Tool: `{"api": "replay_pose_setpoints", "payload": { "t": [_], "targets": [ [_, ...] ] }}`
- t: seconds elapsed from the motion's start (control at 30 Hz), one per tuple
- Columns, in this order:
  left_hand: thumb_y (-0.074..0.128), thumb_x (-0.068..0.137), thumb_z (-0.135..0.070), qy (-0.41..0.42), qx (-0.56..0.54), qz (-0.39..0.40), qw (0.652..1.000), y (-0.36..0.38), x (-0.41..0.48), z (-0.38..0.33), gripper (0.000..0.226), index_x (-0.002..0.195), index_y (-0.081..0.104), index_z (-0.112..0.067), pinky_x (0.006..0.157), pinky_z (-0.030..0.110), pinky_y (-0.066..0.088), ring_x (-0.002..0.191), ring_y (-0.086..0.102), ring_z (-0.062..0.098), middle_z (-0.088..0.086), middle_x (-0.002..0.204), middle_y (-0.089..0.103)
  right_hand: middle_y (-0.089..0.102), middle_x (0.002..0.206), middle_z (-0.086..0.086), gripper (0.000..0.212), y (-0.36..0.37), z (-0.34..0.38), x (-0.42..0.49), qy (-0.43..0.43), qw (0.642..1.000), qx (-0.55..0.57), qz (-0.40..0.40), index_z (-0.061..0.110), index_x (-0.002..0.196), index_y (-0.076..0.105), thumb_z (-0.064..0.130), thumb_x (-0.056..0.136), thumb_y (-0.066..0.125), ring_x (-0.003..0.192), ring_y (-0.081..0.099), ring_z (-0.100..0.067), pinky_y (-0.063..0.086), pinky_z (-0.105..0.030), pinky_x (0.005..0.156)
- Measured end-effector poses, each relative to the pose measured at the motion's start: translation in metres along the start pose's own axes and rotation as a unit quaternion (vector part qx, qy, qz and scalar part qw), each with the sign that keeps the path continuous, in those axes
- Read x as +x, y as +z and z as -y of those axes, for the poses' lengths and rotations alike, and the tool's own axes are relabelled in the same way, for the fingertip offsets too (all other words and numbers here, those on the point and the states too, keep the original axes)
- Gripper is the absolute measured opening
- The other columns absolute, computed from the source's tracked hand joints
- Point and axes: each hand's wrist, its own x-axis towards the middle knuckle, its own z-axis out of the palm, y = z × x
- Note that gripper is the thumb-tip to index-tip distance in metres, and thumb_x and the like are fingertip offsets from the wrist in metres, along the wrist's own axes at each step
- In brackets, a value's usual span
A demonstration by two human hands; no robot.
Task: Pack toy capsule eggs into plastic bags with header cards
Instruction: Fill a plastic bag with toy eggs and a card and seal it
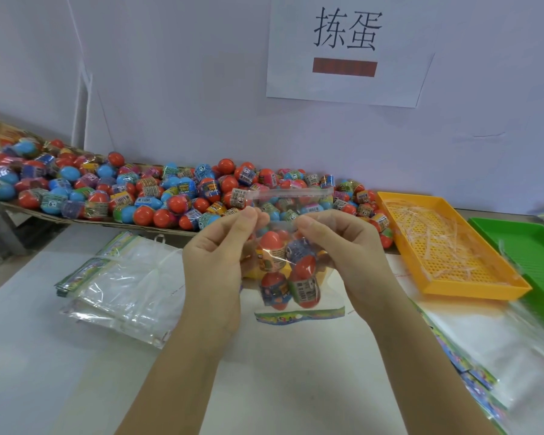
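Observation:
A clear plastic bag (291, 211) with a printed header card (299, 316) at its bottom hangs between my hands above the table. Several red capsule eggs (288, 274) with printed wraps sit inside it. My left hand (223, 255) pinches the bag's upper left edge, and my right hand (339, 246) pinches its upper right edge. The bag's open flap with its sealing strip (288, 193) stands up above my fingers. A big pile of loose red and blue capsule eggs (145, 189) lies along the wall behind.
A stack of empty bags with header cards (120, 287) lies at the left. An orange perforated tray (446, 246) holding peeled strips stands at the right, with a green tray (534, 246) beyond it. More bags (490, 350) lie at the lower right. A paper sign (346, 48) hangs on the wall.

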Motion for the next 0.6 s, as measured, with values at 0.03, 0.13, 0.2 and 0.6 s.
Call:
{"api": "replay_pose_setpoints", "payload": {
  "t": [0.03,0.13,0.2,0.6],
  "targets": [
    [0.068,0.069,-0.037,0.006,0.006,-0.003,1.000,0.000,-0.001,0.000,0.018,0.074,0.079,-0.023,0.057,0.027,0.056,0.077,0.072,0.017,0.006,0.087,0.076,0.070,0.080,-0.005,0.008,0.002,0.000,-0.001,-0.019,1.000,0.002,-0.025,0.024,0.079,0.073,0.030,0.074,0.074,0.068,0.065,-0.015,0.052,-0.025,0.053],
    [0.067,0.072,-0.036,0.049,0.049,-0.014,0.997,0.002,-0.003,0.001,0.017,0.076,0.077,-0.023,0.064,0.024,0.058,0.080,0.072,0.013,0.000,0.084,0.076,0.064,0.093,0.006,0.029,0.006,-0.001,-0.004,-0.186,0.963,-0.099,-0.168,0.037,0.098,0.062,0.020,0.079,0.077,0.082,0.060,-0.010,0.049,-0.022,0.066],
    [0.067,0.079,-0.033,0.090,0.095,-0.007,0.991,0.004,-0.005,0.002,0.013,0.082,0.075,-0.024,0.064,0.018,0.056,0.078,0.072,0.010,-0.005,0.081,0.076,0.060,0.096,0.010,0.025,0.005,0.001,-0.006,-0.340,0.894,-0.219,-0.191,0.035,0.101,0.060,0.021,0.082,0.071,0.091,0.056,-0.010,0.047,-0.032,0.080],
    [0.065,0.090,-0.024,0.209,0.221,0.069,0.950,0.004,-0.011,0.004,0.012,0.093,0.070,-0.034,0.064,0.022,0.057,0.076,0.066,0.020,-0.007,0.081,0.071,0.070,0.089,0.014,0.020,0.008,0.008,-0.007,-0.282,0.906,-0.306,-0.081,0.027,0.093,0.074,0.039,0.086,0.060,0.093,0.057,-0.014,0.042,-0.055,0.080]
  ]
}}
